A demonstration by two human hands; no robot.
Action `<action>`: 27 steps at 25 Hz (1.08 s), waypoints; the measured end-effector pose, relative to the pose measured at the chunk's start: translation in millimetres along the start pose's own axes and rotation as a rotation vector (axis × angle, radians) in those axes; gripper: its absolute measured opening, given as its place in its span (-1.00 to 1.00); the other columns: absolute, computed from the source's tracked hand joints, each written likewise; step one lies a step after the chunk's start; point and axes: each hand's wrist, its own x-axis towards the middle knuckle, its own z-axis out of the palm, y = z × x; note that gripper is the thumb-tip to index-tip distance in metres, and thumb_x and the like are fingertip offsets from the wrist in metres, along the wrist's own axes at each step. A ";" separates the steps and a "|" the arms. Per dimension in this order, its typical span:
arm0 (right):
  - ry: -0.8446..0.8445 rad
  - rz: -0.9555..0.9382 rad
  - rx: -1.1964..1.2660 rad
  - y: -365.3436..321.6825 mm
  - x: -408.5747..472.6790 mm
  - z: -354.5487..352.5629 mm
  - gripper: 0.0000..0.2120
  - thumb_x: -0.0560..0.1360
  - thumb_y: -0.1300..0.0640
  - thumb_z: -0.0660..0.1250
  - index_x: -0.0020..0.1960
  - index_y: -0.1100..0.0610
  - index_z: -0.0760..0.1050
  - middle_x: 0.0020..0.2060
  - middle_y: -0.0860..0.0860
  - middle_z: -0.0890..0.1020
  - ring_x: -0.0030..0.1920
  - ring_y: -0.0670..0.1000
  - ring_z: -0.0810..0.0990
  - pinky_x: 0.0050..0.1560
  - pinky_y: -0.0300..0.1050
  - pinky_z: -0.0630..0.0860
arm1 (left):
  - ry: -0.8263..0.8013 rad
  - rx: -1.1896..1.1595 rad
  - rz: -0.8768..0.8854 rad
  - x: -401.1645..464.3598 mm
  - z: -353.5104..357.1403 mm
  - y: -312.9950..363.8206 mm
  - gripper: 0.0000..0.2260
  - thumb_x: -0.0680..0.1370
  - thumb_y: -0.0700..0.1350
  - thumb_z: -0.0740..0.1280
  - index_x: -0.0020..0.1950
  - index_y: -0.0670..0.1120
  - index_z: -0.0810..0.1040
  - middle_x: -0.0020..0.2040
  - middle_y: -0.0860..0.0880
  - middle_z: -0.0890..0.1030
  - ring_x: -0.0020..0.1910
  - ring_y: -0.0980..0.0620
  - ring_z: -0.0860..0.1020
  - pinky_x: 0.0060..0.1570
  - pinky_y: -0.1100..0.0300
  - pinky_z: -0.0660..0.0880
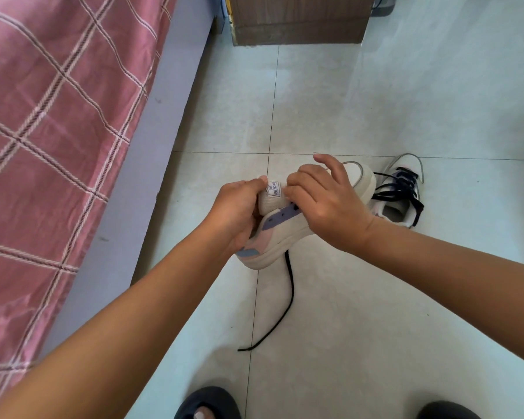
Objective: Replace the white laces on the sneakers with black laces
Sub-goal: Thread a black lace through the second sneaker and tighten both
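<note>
The tiled floor (375, 101) lies bare across the far middle and right, and again near, right of the trailing black lace (290, 285). On the left the bed (58, 116) and its grey side panel (152, 164) wall off that whole side. A cardboard box (300, 22) blocks the far middle. A second sneaker (403, 195) with loose black laces lies just right of the held sneaker (288, 234), touching or nearly so. Two dark slippers (208, 403) stand at the near edge.
</note>
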 end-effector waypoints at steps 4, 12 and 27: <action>-0.061 -0.075 0.268 -12.8 -17.6 -9.7 -0.82 0.53 0.37 0.19 -0.16 0.27 0.53 -0.23 0.18 0.59 -0.21 0.16 0.54 -0.04 0.05 0.48 | 0.052 -0.199 -0.046 10.4 -3.3 -3.7 -0.84 0.60 -0.23 0.19 -0.09 -0.28 0.50 -0.14 -0.22 0.59 -0.24 -0.11 0.59 -0.13 0.06 0.57; -1.535 0.043 0.471 -16.4 -121.0 -32.2 -0.74 0.59 0.12 0.18 0.25 0.10 0.46 0.19 0.08 0.54 0.20 0.08 0.49 0.17 -0.15 0.39 | 0.094 -0.493 -0.068 20.8 -22.1 -16.1 -0.91 0.53 -0.28 0.23 -0.01 -0.25 0.48 -0.13 -0.17 0.61 -0.17 -0.04 0.61 -0.22 0.14 0.61; -0.640 1.522 1.475 -14.2 -13.7 14.5 -0.51 0.60 -0.21 -0.03 -0.02 0.14 0.51 -0.30 0.01 0.54 -0.21 -0.05 0.51 0.13 -0.03 0.43 | 0.005 -0.621 -0.053 0.0 -5.7 -34.4 -0.87 0.55 -0.28 0.16 -0.13 -0.20 0.49 -0.30 -0.10 0.67 -0.28 0.03 0.66 -0.12 0.18 0.60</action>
